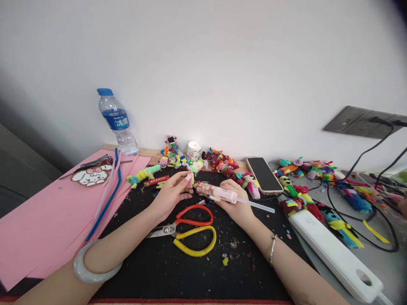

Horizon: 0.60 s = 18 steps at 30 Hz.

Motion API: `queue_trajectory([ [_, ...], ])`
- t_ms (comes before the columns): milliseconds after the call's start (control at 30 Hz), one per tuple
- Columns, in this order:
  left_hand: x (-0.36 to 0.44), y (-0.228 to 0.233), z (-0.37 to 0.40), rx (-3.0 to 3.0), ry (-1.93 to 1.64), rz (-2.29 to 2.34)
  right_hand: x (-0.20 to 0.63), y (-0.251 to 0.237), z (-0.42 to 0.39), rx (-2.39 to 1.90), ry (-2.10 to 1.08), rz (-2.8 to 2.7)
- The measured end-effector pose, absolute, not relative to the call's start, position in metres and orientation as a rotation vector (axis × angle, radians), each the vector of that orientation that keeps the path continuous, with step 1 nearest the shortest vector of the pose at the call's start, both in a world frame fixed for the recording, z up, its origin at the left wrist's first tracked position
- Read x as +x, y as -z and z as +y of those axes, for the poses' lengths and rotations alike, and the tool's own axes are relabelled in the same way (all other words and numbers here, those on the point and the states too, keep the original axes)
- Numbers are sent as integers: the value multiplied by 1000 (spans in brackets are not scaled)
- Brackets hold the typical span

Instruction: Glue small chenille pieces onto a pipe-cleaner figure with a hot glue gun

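Observation:
My right hand (233,199) is wrapped round a pink hot glue gun (226,195). A translucent glue stick (259,206) juts from its back end, and its front part looks crusted and points left. Between the fingertips of my left hand (175,192) is a small pink and yellow fuzzy pipe-cleaner piece (191,180), close to the gun's front; its shape is partly hidden by the fingers. Below both hands, scissors (193,231) with one red and one yellow handle lie on the black mat (178,275).
Pipe-cleaner figures (222,163) line the wall, with more at right (305,199). A phone (264,176), white power strip (333,254) and black cables (330,199) lie rightward. At left are pink sheets (47,228), a blue pipe cleaner (108,201) and a water bottle (117,123).

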<state>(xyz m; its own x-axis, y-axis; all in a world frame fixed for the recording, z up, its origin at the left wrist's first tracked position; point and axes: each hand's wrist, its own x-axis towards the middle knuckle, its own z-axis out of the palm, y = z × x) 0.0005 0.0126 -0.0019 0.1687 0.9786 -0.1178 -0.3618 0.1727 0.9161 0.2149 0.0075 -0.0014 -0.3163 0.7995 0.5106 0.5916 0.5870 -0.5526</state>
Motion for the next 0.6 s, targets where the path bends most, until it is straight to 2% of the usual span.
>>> queue_trajectory([
  [600, 2, -1, 11, 908, -1148, 886, 214, 2, 7, -1150, -337, -1987],
])
